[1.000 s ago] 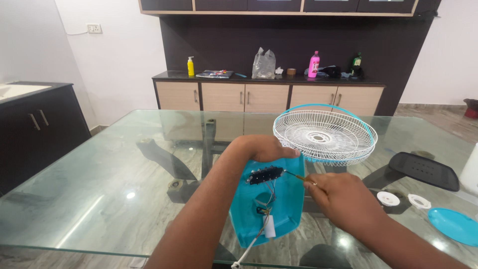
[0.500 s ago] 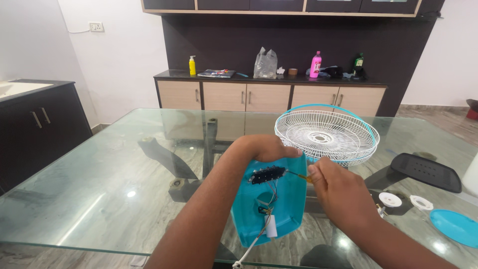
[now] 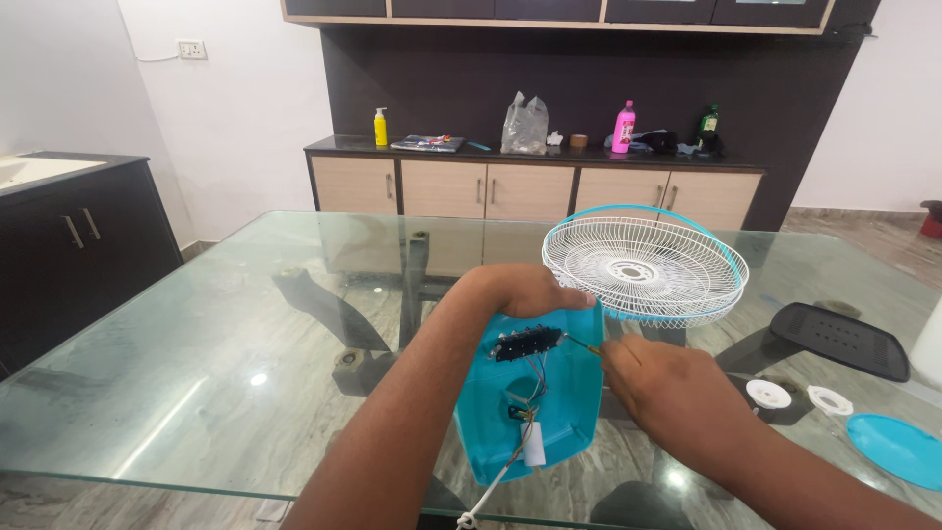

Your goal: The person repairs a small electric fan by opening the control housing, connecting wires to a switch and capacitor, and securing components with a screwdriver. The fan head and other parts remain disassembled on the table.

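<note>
On glass table (image 3: 196, 373), fan base (image 3: 549, 412) between hands.

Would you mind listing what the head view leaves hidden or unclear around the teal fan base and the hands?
- Tool handle: buried in the right hand; only the thin shaft shows.
- Left hand fingers: curled over the teal fan base, out of sight.
- Black switch block: parts too small to tell.
- White cord: cut off by the bottom edge.
- Teal disc: cut off by the right edge.
- Fan guard: partly hides the base's far edge.
</note>
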